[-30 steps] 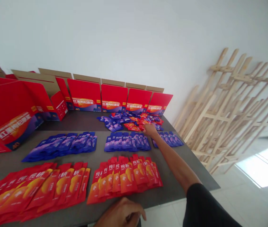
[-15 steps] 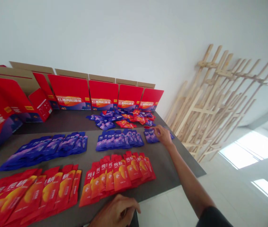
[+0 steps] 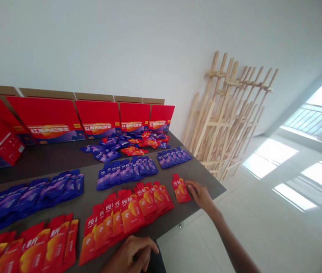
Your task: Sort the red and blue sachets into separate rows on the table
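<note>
My right hand [image 3: 202, 195] is over the table's right part, fingers stretched out. Its fingertips are at the right edge of a single red pouch [image 3: 180, 189], which lies flat. Left of that pouch, an overlapping row of red pouches [image 3: 132, 212] lies along the front edge. My left hand [image 3: 131, 254] is low at the front edge below this row, its fingers loosely curled with nothing visible in them. Behind are overlapping blue pouches [image 3: 125, 172] and a smaller blue row [image 3: 174, 157] at the right.
Red open-topped boxes [image 3: 100, 117] line the table's wall side. Before them lies a loose heap of blue and red sachets [image 3: 132, 144]. More blue pouches [image 3: 33, 197] and red pouches [image 3: 36, 246] lie at left. Wooden easels [image 3: 220, 117] lean beyond the table's right end.
My right hand has come from the small blue row at the back right toward the front. A single red pouch now lies beside it. The view has turned right.
</note>
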Motion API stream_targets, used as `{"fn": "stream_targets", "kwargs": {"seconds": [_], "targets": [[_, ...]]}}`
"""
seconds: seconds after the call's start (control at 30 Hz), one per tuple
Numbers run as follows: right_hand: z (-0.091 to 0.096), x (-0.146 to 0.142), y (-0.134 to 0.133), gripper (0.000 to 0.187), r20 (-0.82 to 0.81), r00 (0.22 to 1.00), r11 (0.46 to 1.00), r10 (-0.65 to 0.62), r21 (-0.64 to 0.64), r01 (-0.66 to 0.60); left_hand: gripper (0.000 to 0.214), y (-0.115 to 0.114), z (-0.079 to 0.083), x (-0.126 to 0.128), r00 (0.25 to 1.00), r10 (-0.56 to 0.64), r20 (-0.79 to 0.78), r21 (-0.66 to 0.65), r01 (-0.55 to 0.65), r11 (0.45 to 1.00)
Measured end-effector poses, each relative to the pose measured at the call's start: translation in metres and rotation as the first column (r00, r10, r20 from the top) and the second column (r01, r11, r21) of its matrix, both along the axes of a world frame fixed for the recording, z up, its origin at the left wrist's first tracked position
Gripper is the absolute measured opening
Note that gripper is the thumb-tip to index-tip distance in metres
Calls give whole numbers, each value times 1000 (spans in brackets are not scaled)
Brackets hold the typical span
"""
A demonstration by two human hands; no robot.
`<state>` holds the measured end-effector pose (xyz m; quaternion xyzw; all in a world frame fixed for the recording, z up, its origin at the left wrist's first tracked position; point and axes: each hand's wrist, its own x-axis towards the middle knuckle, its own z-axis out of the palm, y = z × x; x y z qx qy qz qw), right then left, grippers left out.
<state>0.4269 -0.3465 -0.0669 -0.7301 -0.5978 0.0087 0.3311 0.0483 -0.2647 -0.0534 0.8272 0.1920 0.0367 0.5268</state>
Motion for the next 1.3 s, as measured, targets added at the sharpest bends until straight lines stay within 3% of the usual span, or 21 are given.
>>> {"fn": "stream_targets", "kwargs": {"seconds": [0.1,0.17,0.27,0.47,0.57,0.63,0.73,0.83,0.93,1.0,1.1,1.3], "targets": [[-2,-28,12,36,105,977,980,-188,-42,193,47,0,-1,1,1000,14,21,-13,-14,1000],[-5,-44,19,39,213,953,969,-215,-76,236,47,-1,1,2,999,26,43,-20,-25,999],[-10,-57,25,40,271,945,977,-181,-60,204,45,-2,5,2,998,29,57,-27,-27,999],[-17,-56,20,40,269,950,986,-159,0,165,37,-2,6,2,999,11,32,-21,-10,1000],[-12,-57,20,41,238,954,983,-180,8,183,35,-3,6,1,1000,7,11,-22,-7,1000],[0,-61,35,39,170,968,982,-187,44,182,34,-3,8,2,1000,-2,15,-30,2,1000],[26,-77,92,26,47,997,996,-61,72,58,31,-4,11,3,999,-18,31,-31,19,999],[53,-105,182,20,46,991,992,123,3,-123,31,-4,11,4,999,-8,32,-24,9,1000],[68,-138,270,23,140,986,990,87,-127,-69,32,-5,9,5,999,28,35,-27,-27,999],[72,-154,313,30,228,970,963,81,-268,-17,33,-6,10,5,998,43,38,-42,-41,998],[71,-167,349,40,312,944,912,105,-410,34,33,-7,12,6,995,80,55,-38,-78,996],[64,-166,368,39,375,912,905,167,-425,10,36,-10,10,6,991,99,88,-24,-97,995]]}}
